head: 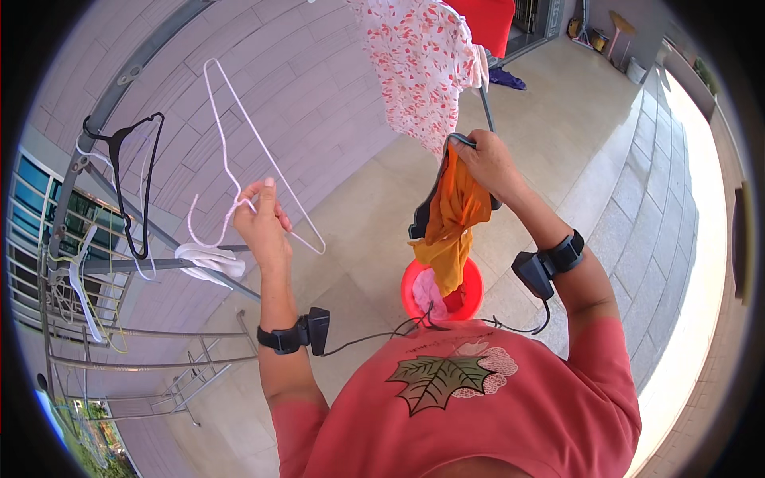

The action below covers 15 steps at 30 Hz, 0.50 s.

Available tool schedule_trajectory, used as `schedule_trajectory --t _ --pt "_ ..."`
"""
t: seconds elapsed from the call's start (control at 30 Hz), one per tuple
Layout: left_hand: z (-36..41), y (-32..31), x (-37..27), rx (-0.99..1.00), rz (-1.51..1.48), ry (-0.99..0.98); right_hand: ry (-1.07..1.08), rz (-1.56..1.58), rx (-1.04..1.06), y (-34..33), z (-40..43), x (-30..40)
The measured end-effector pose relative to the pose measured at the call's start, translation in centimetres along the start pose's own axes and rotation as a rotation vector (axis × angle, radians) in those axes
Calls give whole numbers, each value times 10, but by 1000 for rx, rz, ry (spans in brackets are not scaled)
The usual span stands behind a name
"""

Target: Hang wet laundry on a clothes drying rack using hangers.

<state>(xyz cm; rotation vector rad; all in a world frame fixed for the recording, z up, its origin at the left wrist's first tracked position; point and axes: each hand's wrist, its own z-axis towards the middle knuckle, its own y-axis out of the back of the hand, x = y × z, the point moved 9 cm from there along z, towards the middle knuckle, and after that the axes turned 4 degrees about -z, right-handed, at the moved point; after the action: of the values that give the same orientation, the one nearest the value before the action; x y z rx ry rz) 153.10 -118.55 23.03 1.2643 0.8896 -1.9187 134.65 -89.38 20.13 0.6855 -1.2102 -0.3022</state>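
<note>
My left hand (263, 215) grips a white wire clothes hanger (263, 143) near the twisted neck, its hook pointing left and its triangle rising away from me. In my right hand (487, 161) hangs a bunched orange and yellow garment (457, 209) with a dark edge or band (425, 209). The garment's lower end hangs over a red plastic bucket (478, 299). Inside the bucket lies pink cloth (430, 291), beside some red cloth. The hanger and the garment are apart from each other.
At left, a grey metal drying frame (131, 266) carries a black hanger (122, 179), other hangers and a white cloth (212, 260). A floral garment (418, 71) and red cloth (487, 24) hang ahead. A purple cloth (507, 78) lies on the floor. A metal rack (155, 364) stands lower left.
</note>
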Motion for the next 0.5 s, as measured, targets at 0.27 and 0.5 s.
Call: schedule_trajectory --t 0.27,0.5 --pt "-59 -48 1 326 -433 241 177 -193 32 8 21 41" --pt "-91 -102 -70 773 -821 -119 406 17 212 16 8 117"
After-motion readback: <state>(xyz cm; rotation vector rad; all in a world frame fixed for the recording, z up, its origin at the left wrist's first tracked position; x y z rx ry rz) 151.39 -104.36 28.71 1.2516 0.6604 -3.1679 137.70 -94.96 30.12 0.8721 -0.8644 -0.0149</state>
